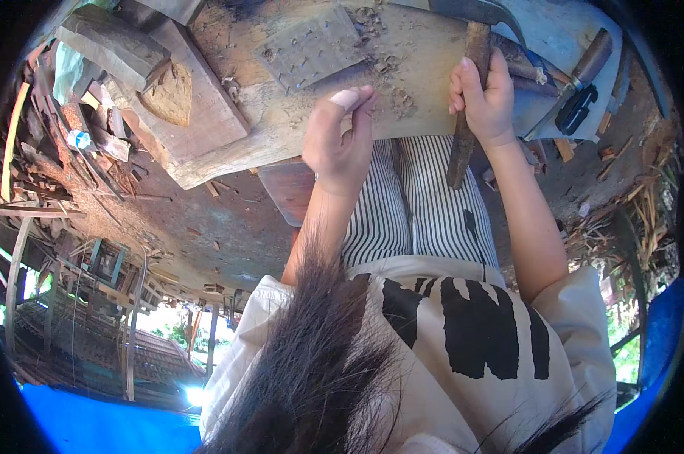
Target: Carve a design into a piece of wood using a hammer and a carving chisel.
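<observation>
My right hand (487,102) is wrapped round the wooden handle of a hammer (478,47). Its dark metal head, curved and tapering at one end, is up at the far edge of the view, and the handle's butt hangs down over my striped trousers. My left hand (336,140) is closed, thumb against curled fingers, over the near edge of the wooden bench (425,83). Whatever it may pinch is too small or hidden to make out. Just beyond it lies a flat greyish wooden board (310,47), its top dotted with small dark marks or bits.
Thick timber blocks (115,45) stand on the bench's left, by a slab (206,83) with a pale hollowed patch. Wood chips (391,68) litter the bench. At right lie a wooden-handled blade (590,57) and a black object (576,110). Scrap wood (47,151) covers the left ground.
</observation>
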{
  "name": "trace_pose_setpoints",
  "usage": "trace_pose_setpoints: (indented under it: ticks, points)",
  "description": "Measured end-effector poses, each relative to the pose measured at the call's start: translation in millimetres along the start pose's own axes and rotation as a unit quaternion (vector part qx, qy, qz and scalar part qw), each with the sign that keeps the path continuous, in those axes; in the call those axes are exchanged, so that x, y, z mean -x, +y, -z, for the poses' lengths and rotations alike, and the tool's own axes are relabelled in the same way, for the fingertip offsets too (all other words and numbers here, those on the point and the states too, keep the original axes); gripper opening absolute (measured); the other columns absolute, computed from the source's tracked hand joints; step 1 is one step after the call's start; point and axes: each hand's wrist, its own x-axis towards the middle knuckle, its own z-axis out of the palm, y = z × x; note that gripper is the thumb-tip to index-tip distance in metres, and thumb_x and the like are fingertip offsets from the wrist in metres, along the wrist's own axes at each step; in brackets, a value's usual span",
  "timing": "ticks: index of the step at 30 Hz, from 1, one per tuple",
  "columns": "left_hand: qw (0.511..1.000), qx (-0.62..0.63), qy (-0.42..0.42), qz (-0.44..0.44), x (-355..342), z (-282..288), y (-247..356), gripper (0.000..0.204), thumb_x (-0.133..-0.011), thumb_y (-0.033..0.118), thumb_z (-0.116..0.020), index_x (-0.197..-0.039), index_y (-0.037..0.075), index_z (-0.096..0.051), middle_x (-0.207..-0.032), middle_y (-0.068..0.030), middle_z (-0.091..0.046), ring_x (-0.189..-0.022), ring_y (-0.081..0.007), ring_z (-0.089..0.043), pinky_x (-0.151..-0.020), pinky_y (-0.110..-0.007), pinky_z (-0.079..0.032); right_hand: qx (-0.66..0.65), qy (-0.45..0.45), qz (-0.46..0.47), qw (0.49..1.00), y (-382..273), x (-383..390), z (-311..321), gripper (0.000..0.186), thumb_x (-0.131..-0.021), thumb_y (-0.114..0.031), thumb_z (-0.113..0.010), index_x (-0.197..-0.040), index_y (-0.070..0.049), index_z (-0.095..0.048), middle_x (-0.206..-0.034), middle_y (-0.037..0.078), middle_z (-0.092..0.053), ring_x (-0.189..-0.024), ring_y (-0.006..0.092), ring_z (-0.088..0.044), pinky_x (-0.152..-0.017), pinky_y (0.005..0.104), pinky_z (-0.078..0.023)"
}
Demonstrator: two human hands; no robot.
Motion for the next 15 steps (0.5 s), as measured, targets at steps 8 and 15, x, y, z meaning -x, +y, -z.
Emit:
trace_pose_setpoints:
  ticks: [8,15]
  points:
    - [0.981,-0.181,0.025,-0.057,-45,2,5,0.039,-0.071,-0.014,-0.077,-0.102,0.002,-0.059,-0.108,-0.0050,-0.053,-0.088,-0.0124,-0.066,-0.081,-0.019,-0.059,-0.014,0.019,0.002,1.000,3,0,0,0.024,-0.099,-0.015,-0.055,-0.117,-0.002,-0.046,-0.066,0.000,-0.051,-0.048,0.0072,-0.047,-0.043,0.0245,-0.042]
    - [0.986,-0.132,0.086,0.046,-46,-11,-3,0.039,-0.078,-0.015,-0.071,-0.106,0.000,-0.047,-0.102,-0.0110,-0.057,-0.094,-0.0192,-0.068,-0.083,-0.024,-0.060,-0.016,0.024,-0.015,0.999,0,1,-2,0.024,-0.099,-0.013,-0.056,-0.116,-0.001,-0.046,-0.066,0.000,-0.052,-0.048,0.0069,-0.048,-0.043,0.0238,-0.042]
